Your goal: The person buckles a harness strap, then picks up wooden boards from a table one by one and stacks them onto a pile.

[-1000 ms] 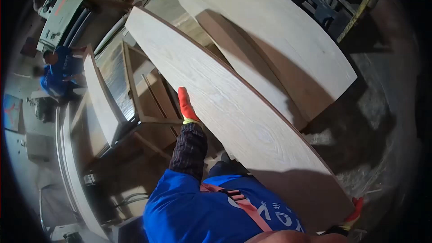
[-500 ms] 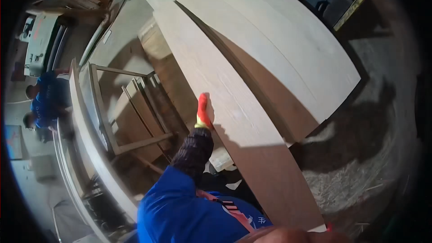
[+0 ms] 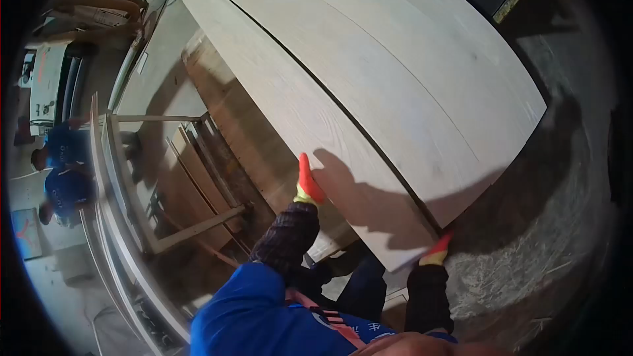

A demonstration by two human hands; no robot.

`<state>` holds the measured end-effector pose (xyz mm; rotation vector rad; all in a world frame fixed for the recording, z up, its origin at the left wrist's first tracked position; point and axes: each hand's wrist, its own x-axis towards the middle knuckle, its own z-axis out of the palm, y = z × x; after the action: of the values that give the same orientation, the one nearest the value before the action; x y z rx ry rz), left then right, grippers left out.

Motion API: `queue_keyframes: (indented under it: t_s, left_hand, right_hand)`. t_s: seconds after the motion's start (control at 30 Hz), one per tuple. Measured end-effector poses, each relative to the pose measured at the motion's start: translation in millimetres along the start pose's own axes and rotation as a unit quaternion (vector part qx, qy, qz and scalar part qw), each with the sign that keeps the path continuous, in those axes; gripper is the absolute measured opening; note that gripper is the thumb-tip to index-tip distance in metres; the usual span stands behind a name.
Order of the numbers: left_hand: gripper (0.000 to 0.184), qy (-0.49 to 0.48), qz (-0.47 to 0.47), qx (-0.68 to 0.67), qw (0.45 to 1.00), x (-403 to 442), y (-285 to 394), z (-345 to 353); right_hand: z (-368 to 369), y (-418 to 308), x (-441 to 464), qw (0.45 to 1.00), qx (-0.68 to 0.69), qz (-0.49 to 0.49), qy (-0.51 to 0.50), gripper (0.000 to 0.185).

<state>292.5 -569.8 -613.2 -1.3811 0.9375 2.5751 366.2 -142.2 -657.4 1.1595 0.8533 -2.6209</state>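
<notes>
A long pale wooden board [image 3: 290, 99] lies along the left side of a stack of wide wooden panels [image 3: 409, 79], with a narrow dark gap between them. My left hand [image 3: 308, 181], in a red and yellow glove, holds the board's left edge, its thumb pointing up along it; the other fingers are hidden. At the near end, by the corner beside the gap, my right hand [image 3: 438, 250], gloved alike, grips the board's end. Part of its fingers is out of sight.
A wooden frame rack [image 3: 198, 231] with boards leaning inside stands to the left. Beyond it are long pale strips [image 3: 122, 244] and two people in blue shirts [image 3: 69, 184]. A machine [image 3: 49, 86] stands at far left. Wood shavings [image 3: 501, 277] litter the floor at right.
The board has shifted away from me and right, closing the wide wedge-shaped gap beside the panels to a narrow slit. My right hand has come into view at its near end.
</notes>
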Motion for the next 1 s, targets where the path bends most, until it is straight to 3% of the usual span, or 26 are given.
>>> queue_keyframes:
  t_s: [0.07,0.1,0.2,0.23,0.27,0.33,0.37,0.43,0.5,0.53,0.6,0.63,0.7,0.77,0.83,0.87,0.9,0.93,0.97,1.0]
  left_hand:
    - [0.063,-0.121,0.053,-0.035,0.991,27.6,17.0,-10.8]
    - [0.063,-0.125,0.055,-0.039,0.99,22.2,21.3,7.0]
    - [0.067,0.008,0.085,-0.018,0.996,-9.2,28.2,55.6]
    - [0.067,0.012,0.09,-0.026,0.996,-0.9,23.8,38.7]
    - [0.065,-0.007,0.089,0.075,0.993,17.4,15.1,4.5]
    - [0.065,-0.09,0.233,0.367,0.896,16.5,-12.1,-45.1]
    - [0.057,-0.182,0.17,0.413,0.876,-26.6,-8.5,-51.8]
    - [0.046,-0.371,0.052,0.493,0.785,-120.2,2.4,-58.2]
    - [0.038,-0.546,0.002,0.437,0.715,-198.1,30.2,-113.3]
    - [0.047,-0.509,-0.059,0.519,0.684,-261.5,40.4,-136.3]
    - [0.059,-0.269,-0.23,0.571,0.74,-403.8,98.1,-119.4]
    - [0.062,-0.077,-0.327,0.508,0.793,-470.4,135.7,-89.3]
    - [0.053,-0.086,-0.3,0.566,0.763,-565.2,121.3,-116.5]
    - [0.049,-0.096,-0.283,0.529,0.794,-641.1,76.4,-135.3]
    - [0.045,-0.076,-0.276,0.458,0.841,-699.7,16.8,-158.3]
    - [0.043,-0.061,-0.27,0.423,0.863,-718.2,-12.1,-170.8]
    - [0.041,-0.054,-0.262,0.398,0.878,-732.2,-30.3,-181.6]
    - [0.039,-0.05,-0.238,0.384,0.891,-740.5,-44.7,-202.1]
    - [0.038,-0.056,-0.181,0.404,0.895,-745.3,-47.1,-225.2]
    - [0.036,-0.069,-0.036,0.473,0.878,-749.0,-41.8,-249.3]
  right_hand:
    - [28.9,4.8,2.0,0.999,0.048,0.02,-0.009,0.065]
    - [23.3,12.4,15.2,0.998,0.045,0.019,-0.024,0.064]
    - [26.3,17.7,29.8,0.998,0.033,0.02,-0.059,0.062]
    - [31.7,7.9,19.1,0.996,0.013,0.045,-0.073,0.062]
    - [44.3,-2.0,4.9,0.993,-0.007,0.072,-0.09,0.063]
    - [57.0,-23.3,-9.8,0.987,-0.077,0.117,-0.083,0.065]
    - [39.8,-30.1,-17.3,0.979,-0.151,0.136,-0.027,0.067]
    - [-8.0,-44.7,-40.0,0.922,-0.317,0.199,0.098,0.071]
    - [-10.5,-43.8,-71.5,0.863,-0.4,0.279,0.13,0.075]
    - [3.0,-40.5,-89.3,0.844,-0.43,0.299,0.114,0.08]
    - [24.7,-22.9,-96.8,0.801,-0.488,0.341,0.063,0.085]
    - [17.6,-17.9,-71.3,0.79,-0.465,0.4,0.001,0.083]
    - [15.2,-0.3,-47.5,0.759,-0.392,0.511,-0.097,0.079]
    - [100.2,42.3,-75.6,0.782,-0.482,0.391,-0.055,0.079]
    - [155.1,109.2,-91.4,0.811,-0.446,0.361,-0.117,0.069]
    - [144.9,148.4,-49.2,0.731,-0.179,0.574,-0.324,0.065]
    - [204.7,177.8,-124.0,0.824,-0.344,0.371,-0.255,0.061]
    - [266.6,182.1,-208.1,0.762,-0.444,0.322,-0.343,0.055]
    - [291.8,211.9,-255.3,0.743,-0.468,0.361,-0.315,0.061]
    - [287.4,243.8,-283.9,0.714,-0.46,0.365,-0.381,0.063]
